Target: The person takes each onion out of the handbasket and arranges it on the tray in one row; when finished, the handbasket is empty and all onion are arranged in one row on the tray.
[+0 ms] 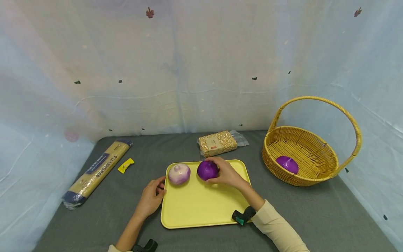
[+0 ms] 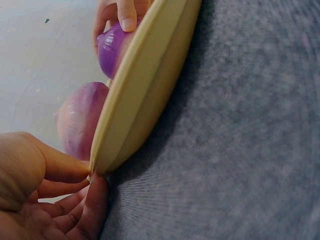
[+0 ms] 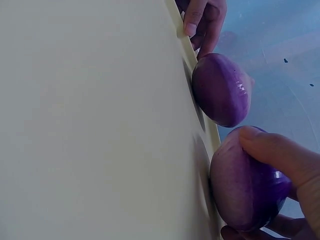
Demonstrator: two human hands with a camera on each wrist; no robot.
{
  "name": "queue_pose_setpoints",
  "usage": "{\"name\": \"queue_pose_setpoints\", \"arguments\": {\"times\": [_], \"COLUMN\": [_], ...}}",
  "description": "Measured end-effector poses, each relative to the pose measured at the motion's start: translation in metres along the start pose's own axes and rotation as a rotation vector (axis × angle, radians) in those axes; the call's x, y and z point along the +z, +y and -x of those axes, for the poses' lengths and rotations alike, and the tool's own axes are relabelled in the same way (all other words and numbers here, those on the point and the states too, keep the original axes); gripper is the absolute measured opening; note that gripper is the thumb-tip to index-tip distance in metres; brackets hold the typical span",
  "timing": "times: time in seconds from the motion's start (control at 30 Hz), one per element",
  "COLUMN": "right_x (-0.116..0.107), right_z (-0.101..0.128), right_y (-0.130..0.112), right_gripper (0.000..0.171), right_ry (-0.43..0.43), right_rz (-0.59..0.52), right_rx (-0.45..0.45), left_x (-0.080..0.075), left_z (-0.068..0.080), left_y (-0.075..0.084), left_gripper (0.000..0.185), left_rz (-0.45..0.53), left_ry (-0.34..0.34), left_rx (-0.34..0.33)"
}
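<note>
A yellow tray [image 1: 201,206] lies on the table with two onions toward its far side. My right hand [image 1: 227,172] grips the dark purple onion [image 1: 207,170], thumb on its near side and fingers over the far side. Left of it sits the paler onion [image 1: 179,174], whitish on top and purple lower down. My left hand [image 1: 150,196] pinches the tray's left rim between thumb and fingers, as the left wrist view shows. In the right wrist view the held onion [image 3: 245,185] appears at the tray surface, close to the other onion [image 3: 222,90].
On the right stands a wicker basket [image 1: 269,164] with a tall handle and a purple onion [image 1: 287,164] inside. Behind the tray lies a clear bag of grains [image 1: 218,143]. A spaghetti pack [image 1: 97,171] and a small yellow packet [image 1: 126,165] are at the left.
</note>
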State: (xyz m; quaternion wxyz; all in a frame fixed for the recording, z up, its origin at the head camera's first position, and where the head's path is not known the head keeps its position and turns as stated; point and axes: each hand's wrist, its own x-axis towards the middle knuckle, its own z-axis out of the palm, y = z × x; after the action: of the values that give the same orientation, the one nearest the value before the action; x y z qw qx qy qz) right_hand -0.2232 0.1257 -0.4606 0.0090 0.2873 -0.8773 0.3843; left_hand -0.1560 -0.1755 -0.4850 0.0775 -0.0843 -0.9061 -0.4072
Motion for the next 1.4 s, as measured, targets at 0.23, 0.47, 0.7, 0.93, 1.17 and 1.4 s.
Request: {"name": "queue_pose_setpoints", "arguments": {"times": [0.23,0.47,0.7,0.93,1.17,1.4], "right_x": [0.0007,0.0005,0.0012,0.0009,0.0003,0.0006], "right_z": [0.0004,0.0003,0.0008,0.0007,0.0006,0.0008], "right_y": [0.001,0.0009,0.0029,0.0025,0.0017,0.0026], "right_gripper": [0.072,0.074,0.076,0.079,0.08,0.083], "right_ry": [-0.007,0.001,-0.005,-0.005,-0.011,-0.013], "right_rz": [-0.011,-0.016,-0.003,0.004,0.001,0.0], "right_rx": [0.015,0.001,-0.005,-0.022,-0.003,-0.005], "left_x": [0.0004,-0.0004,-0.0002,-0.0003,-0.0003,-0.0006], "left_z": [0.0002,0.0002,-0.0003,-0.0005,-0.0008,-0.0002], "left_y": [0.0007,0.003,0.0021,0.0015,0.0003,0.0007], "left_gripper": [0.041,0.041,0.041,0.041,0.042,0.042], "left_rz": [-0.008,-0.003,-0.01,-0.007,-0.003,-0.002], "left_ry": [0.011,0.009,-0.002,-0.012,-0.014,-0.012], "left_rx": [0.012,0.012,-0.007,-0.021,-0.02,-0.011]}}
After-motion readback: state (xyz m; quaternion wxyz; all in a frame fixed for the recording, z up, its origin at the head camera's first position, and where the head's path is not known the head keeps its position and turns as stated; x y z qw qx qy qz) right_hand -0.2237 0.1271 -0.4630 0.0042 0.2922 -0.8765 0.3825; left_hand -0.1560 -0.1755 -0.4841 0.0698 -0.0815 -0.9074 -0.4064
